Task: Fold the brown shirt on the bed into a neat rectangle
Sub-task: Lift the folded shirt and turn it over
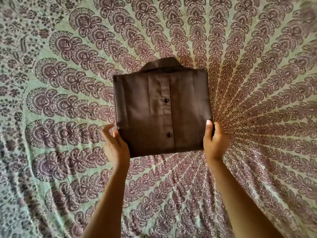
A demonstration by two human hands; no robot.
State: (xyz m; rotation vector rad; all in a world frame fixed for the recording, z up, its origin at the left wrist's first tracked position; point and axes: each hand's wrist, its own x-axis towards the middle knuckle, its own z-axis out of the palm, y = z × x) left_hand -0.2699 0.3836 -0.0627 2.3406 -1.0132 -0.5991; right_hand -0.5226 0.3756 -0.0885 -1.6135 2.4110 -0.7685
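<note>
I am holding the folded brown cotton button-up shirt point(163, 114) by its near corners over the bed's green-and-purple paisley cover point(68, 83). My left grip point(116, 143) and right grip point(215, 141) are each pinching a side edge. If I am pulling unevenly or one corner is slipping, the stacked layers could be sliding apart and skewing the rectangle.

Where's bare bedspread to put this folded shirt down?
Bare patterned bedspread lies left, right and beyond the brown shirt. Only its near edge is crowded: the left hand and right hand grip the lower corners.
</note>
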